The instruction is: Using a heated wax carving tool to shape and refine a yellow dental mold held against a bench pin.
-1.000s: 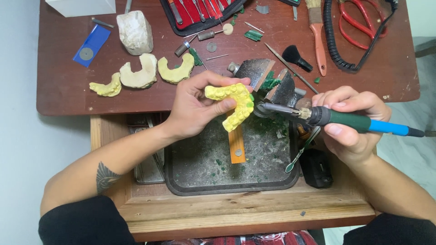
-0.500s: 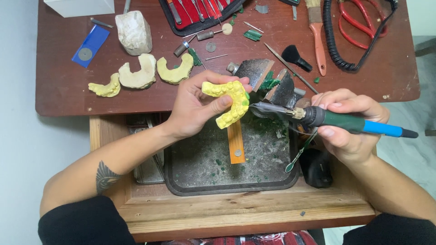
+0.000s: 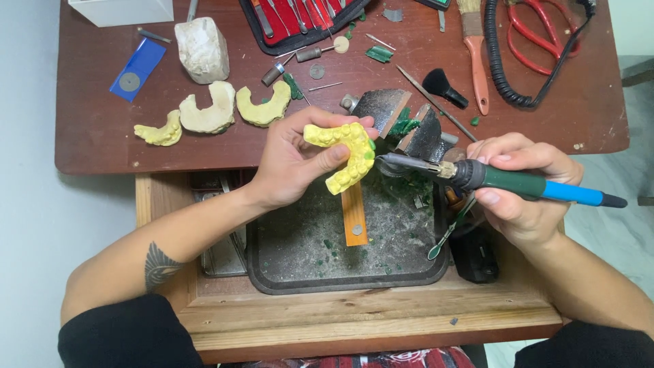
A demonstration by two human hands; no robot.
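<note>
While your left hand (image 3: 289, 163) pinches the yellow dental cast (image 3: 346, 151) above the tray (image 3: 272, 266), fingers at its outer rim, treat it as stiff, brittle plaster (light too); your right hand (image 3: 521, 187) grips the heated tool (image 3: 490, 178).

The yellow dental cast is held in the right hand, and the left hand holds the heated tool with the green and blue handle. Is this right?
No, the hands are swapped. The head view shows the left hand holding the yellow dental cast, and the right hand holding the heated tool.
</note>
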